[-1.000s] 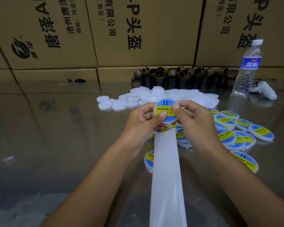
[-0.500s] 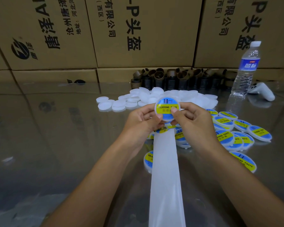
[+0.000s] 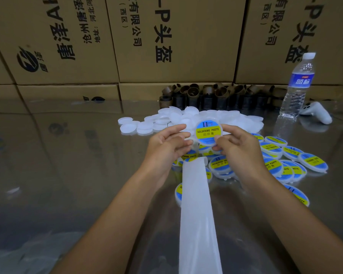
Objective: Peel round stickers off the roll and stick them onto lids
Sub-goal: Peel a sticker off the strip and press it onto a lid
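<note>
The right hand (image 3: 238, 147) is pinching a round white lid (image 3: 208, 133) by its right rim between thumb and fingertips, tilting the face toward the camera so that the blue and yellow sticker reading "SOLDERING PASTE" can be checked for centring. The left hand (image 3: 166, 145) is hovering just beside the lid's left edge with fingers loosely bent; whether it is touching or gripping anything cannot be told. A long white backing strip (image 3: 196, 204) is running from the near edge of the view up the counter (image 3: 67, 175) to a point beneath both hands, probably keeping the next sticker within reach. Plain lids (image 3: 129, 127) are lying heaped on the far side, while labelled lids (image 3: 285, 155) are spreading to the right, which separates stock from finished pieces. This lid appears finished and ready to join the right-hand group. A water bottle (image 3: 297, 84) and cardboard boxes (image 3: 166, 36) are standing behind.
</note>
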The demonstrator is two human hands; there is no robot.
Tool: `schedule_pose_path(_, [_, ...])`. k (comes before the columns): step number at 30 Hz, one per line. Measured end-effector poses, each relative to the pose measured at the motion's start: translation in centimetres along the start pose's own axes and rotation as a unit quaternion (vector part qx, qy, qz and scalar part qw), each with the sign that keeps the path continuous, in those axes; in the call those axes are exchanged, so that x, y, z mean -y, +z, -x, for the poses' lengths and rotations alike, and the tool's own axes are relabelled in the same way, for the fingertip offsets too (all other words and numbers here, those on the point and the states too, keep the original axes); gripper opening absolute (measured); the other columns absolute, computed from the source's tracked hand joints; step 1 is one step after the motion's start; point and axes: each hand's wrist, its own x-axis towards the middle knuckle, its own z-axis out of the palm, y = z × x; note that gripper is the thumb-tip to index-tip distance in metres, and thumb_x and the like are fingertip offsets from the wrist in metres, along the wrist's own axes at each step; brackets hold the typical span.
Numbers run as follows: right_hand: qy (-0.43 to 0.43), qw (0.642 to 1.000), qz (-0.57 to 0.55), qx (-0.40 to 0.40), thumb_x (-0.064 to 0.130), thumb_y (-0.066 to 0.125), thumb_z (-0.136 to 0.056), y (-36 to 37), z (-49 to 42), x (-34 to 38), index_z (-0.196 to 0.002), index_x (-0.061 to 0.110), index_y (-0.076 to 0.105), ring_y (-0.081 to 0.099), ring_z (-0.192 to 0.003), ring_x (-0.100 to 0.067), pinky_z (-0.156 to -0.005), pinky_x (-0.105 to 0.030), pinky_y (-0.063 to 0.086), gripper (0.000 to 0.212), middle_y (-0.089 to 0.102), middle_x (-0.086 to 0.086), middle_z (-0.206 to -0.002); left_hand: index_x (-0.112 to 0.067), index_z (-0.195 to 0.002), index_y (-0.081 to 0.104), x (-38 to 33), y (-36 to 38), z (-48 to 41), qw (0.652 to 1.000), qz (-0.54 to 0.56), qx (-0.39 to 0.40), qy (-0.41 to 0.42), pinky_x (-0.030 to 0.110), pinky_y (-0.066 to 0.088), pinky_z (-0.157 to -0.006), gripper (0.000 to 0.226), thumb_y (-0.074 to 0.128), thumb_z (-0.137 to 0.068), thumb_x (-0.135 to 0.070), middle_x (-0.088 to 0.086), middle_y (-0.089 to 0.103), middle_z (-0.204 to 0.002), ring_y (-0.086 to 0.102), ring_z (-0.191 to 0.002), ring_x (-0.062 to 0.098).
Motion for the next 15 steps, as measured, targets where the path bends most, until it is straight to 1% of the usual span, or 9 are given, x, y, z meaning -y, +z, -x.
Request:
schedule_pose_path(2, [0.014, 0.999, 0.003, -0.032, 0.004, 0.055, -0.091, -0.4, -0.4, -0.4, -0.087, 0.031, 0.061, 0.059, -0.054, 0.003, -0.060, -0.016, 0.051, 0.028, 0.064, 0.011, -0.057, -0.013, -0.097, 0.064, -0.1, -0.2, -0.2, 0.999, 0.026, -0.028, 0.005, 0.022, 0.057, -0.068, 0.021, 0.053, -0.092, 0.003, 0.007, 0.067, -0.090, 0.066, -0.068, 0.012])
schedule_pose_path(4, [0.023, 0.997, 0.027, -0.073, 0.005, 0.055, -0.091, -0.7, -0.7, -0.9, -0.090, 0.029, 0.062, 0.060, -0.058, 0.000, -0.068, -0.026, 0.053, 0.024, 0.065, 0.008, -0.062, -0.012, -0.096, 0.065, -0.1, -0.4, -0.3, 0.998, 0.039, -0.041, 0.010, 0.023, 0.056, -0.065, 0.019, 0.054, -0.091, 0.003, 0.005, 0.065, -0.082, 0.064, -0.064, 0.013])
schedule_pose_path(6, [0.030, 0.991, 0.071, -0.113, 0.007, 0.056, -0.089, -1.1, -1.1, -1.5, -0.098, 0.022, 0.065, 0.064, -0.071, -0.012, -0.079, -0.035, 0.053, 0.020, 0.064, 0.003, -0.068, -0.012, -0.094, 0.066, -0.1, -0.5, -0.4, 0.998, 0.037, -0.050, 0.013, 0.024, 0.055, -0.064, 0.020, 0.054, -0.091, 0.003, 0.004, 0.065, -0.078, 0.063, -0.064, 0.013])
schedule_pose_path(8, [0.053, 0.983, 0.105, -0.140, 0.008, 0.057, -0.087, -1.4, -1.5, -1.9, -0.112, 0.015, 0.062, 0.065, -0.087, -0.023, -0.089, -0.042, 0.050, 0.027, 0.066, -0.001, -0.076, -0.013, -0.093, 0.066, -0.1, -0.7, -0.4, 0.997, 0.032, -0.063, 0.014, 0.024, 0.055, -0.063, 0.020, 0.054, -0.090, 0.003, 0.003, 0.066, -0.077, 0.063, -0.065, 0.014])
schedule_pose_path(9, [0.066, 0.980, 0.111, -0.149, 0.008, 0.058, -0.086, -1.6, -1.6, -2.1, -0.116, 0.014, 0.060, 0.064, -0.092, -0.026, -0.092, -0.044, 0.048, 0.031, 0.067, -0.004, -0.081, -0.013, -0.092, 0.066, -0.1, -0.7, -0.4, 0.997, 0.033, -0.070, 0.014, 0.024, 0.055, -0.063, 0.020, 0.054, -0.090, 0.003, 0.003, 0.066, -0.076, 0.063, -0.065, 0.014])
schedule_pose_path(10, [0.077, 0.978, 0.116, -0.157, 0.007, 0.059, -0.085, -1.8, -1.8, -2.4, -0.119, 0.013, 0.057, 0.064, -0.093, -0.027, -0.093, -0.045, 0.048, 0.034, 0.068, -0.007, -0.084, -0.013, -0.092, 0.066, -0.1, -0.8, -0.4, 0.996, 0.035, -0.077, 0.013, 0.024, 0.055, -0.062, 0.020, 0.054, -0.090, 0.004, 0.002, 0.066, -0.076, 0.063, -0.065, 0.014])
schedule_pose_path(12, [0.085, 0.974, 0.128, -0.168, 0.004, 0.059, -0.084, -1.9, -1.9, -2.6, -0.120, 0.011, 0.054, 0.065, -0.084, -0.025, -0.089, -0.043, 0.050, 0.037, 0.068, -0.008, -0.079, -0.013, -0.091, 0.065, -0.1, -0.9, -0.5, 0.995, 0.042, -0.088, 0.012, 0.023, 0.055, -0.061, 0.021, 0.053, -0.091, 0.004, 0.002, 0.066, -0.074, 0.062, -0.065, 0.014])
schedule_pose_path(14, [0.078, 0.972, 0.140, -0.173, 0.002, 0.059, -0.083, -1.9, -1.8, -2.7, -0.119, 0.008, 0.052, 0.066, -0.075, -0.025, -0.083, -0.043, 0.052, 0.038, 0.063, -0.004, -0.072, -0.013, -0.091, 0.065, -0.1, -1.0, -0.6, 0.994, 0.041, -0.099, 0.011, 0.022, 0.054, -0.060, 0.020, 0.053, -0.091, 0.004, 0.001, 0.067, -0.073, 0.062, -0.065, 0.013])
schedule_pose_path(15, [0.072, 0.971, 0.146, -0.175, 0.001, 0.060, -0.082, -1.8, -1.7, -2.6, -0.118, 0.008, 0.052, 0.066, -0.076, -0.028, -0.083, -0.045, 0.052, 0.037, 0.060, -0.002, -0.073, -0.013, -0.091, 0.065, -0.1, -1.1, -0.7, 0.994, 0.037, -0.104, 0.011, 0.022, 0.054, -0.061, 0.020, 0.054, -0.091, 0.003, 0.000, 0.067, -0.073, 0.062, -0.065, 0.013])
